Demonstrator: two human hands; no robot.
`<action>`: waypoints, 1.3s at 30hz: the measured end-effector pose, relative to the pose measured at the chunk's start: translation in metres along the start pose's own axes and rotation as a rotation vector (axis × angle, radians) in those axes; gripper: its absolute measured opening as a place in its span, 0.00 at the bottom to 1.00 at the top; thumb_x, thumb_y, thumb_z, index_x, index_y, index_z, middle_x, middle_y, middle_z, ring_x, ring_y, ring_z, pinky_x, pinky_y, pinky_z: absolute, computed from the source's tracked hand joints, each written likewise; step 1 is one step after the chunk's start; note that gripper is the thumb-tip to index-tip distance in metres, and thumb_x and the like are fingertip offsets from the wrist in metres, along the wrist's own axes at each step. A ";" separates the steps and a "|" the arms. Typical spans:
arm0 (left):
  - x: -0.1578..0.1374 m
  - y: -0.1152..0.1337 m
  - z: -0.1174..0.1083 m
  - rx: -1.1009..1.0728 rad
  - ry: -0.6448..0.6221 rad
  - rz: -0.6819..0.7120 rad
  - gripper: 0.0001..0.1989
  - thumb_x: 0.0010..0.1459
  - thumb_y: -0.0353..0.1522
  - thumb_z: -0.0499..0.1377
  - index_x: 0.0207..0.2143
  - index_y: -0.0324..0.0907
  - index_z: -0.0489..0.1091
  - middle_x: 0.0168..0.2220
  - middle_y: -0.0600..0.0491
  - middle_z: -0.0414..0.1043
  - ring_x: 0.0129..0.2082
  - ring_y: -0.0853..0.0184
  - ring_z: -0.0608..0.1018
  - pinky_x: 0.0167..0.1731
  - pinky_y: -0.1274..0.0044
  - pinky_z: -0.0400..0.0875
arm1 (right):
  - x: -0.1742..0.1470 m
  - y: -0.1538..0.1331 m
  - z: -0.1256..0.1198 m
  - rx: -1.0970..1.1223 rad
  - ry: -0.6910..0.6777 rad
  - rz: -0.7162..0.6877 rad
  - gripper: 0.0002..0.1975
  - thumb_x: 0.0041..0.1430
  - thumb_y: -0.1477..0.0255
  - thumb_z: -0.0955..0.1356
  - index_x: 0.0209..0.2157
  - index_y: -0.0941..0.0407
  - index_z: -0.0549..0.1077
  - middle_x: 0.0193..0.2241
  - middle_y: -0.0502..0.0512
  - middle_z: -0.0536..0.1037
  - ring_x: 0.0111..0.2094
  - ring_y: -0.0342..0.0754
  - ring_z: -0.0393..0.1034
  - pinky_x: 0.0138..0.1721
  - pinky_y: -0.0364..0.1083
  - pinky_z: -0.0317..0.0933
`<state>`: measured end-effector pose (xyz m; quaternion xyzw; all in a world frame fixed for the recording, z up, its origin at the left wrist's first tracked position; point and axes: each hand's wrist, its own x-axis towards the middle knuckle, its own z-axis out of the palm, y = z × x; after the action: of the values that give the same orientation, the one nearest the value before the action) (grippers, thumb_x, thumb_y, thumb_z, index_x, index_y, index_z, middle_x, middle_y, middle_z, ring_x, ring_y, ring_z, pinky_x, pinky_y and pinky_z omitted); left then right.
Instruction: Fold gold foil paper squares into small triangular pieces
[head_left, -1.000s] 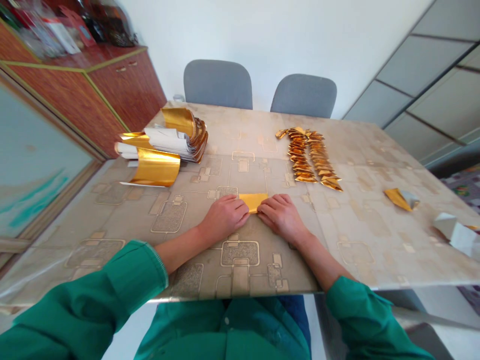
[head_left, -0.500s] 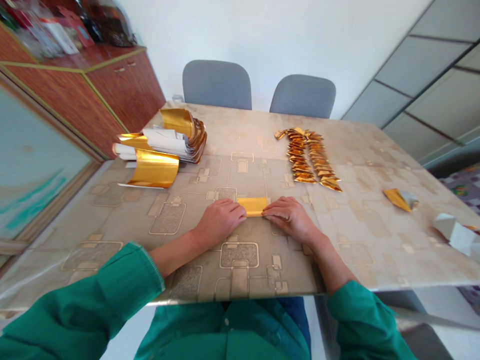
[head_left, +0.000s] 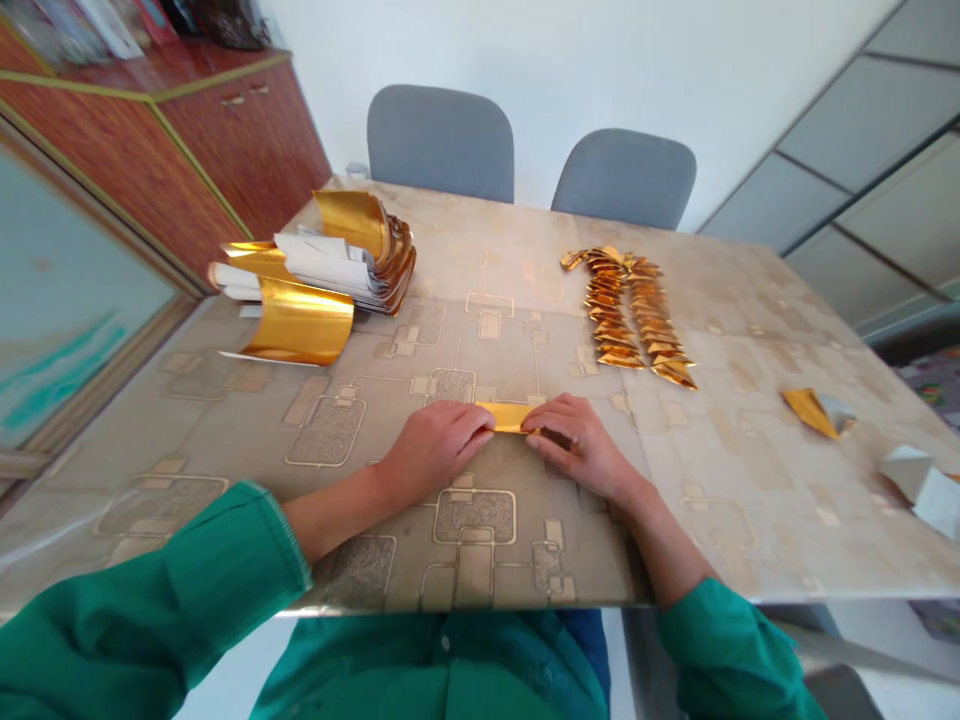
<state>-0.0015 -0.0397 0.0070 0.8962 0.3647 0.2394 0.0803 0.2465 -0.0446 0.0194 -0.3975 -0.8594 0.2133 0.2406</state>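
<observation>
A small strip of gold foil paper lies flat on the table in front of me, its two ends under my fingers. My left hand pinches the left end, thumb and fingertips pressed together. At the right end, my right hand grips the paper between thumb and curled fingers. Folded gold paper pieces stand in two tight rows farther back on the right. To the left rests a stack of gold foil sheets with white undersides, curled at the edges.
The table has a patterned beige cover. Toward its right side lie a loose folded gold piece and a crumpled white paper. Two grey chairs stand behind the far edge. A reddish wooden cabinet is at the back left.
The gold strip looks narrower from front to back, with both hands still at its ends. The right hand's fingers have curled more. The whole view has shifted slightly.
</observation>
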 end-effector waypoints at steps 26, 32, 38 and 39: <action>0.004 0.004 -0.003 0.049 0.002 0.074 0.17 0.67 0.30 0.53 0.56 0.38 0.67 0.62 0.42 0.65 0.57 0.56 0.72 0.57 0.61 0.67 | 0.004 0.010 0.018 -0.161 0.178 0.248 0.10 0.66 0.63 0.67 0.34 0.52 0.76 0.30 0.52 0.80 0.34 0.50 0.69 0.40 0.50 0.55; -0.010 0.023 0.010 0.126 -0.164 0.148 0.32 0.64 0.45 0.58 0.63 0.34 0.59 0.66 0.39 0.59 0.67 0.53 0.60 0.66 0.59 0.51 | 0.005 0.005 0.017 -0.235 0.183 0.257 0.09 0.67 0.64 0.67 0.35 0.51 0.76 0.30 0.52 0.80 0.35 0.50 0.69 0.42 0.51 0.53; -0.015 0.021 0.016 0.111 -0.192 0.125 0.34 0.65 0.47 0.55 0.65 0.36 0.56 0.67 0.39 0.56 0.68 0.54 0.59 0.65 0.62 0.51 | 0.005 0.007 0.018 -0.253 0.182 0.285 0.09 0.67 0.64 0.66 0.35 0.51 0.76 0.28 0.51 0.78 0.35 0.49 0.69 0.41 0.50 0.53; -0.015 0.020 0.016 0.107 -0.192 0.122 0.34 0.65 0.47 0.55 0.65 0.36 0.56 0.67 0.39 0.56 0.68 0.54 0.59 0.65 0.62 0.51 | 0.005 0.006 0.019 -0.250 0.188 0.285 0.09 0.67 0.64 0.66 0.35 0.51 0.75 0.28 0.51 0.78 0.34 0.49 0.69 0.41 0.50 0.52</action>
<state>0.0094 -0.0644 -0.0057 0.9385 0.3126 0.1369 0.0523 0.2365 -0.0403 0.0023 -0.5600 -0.7880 0.0986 0.2359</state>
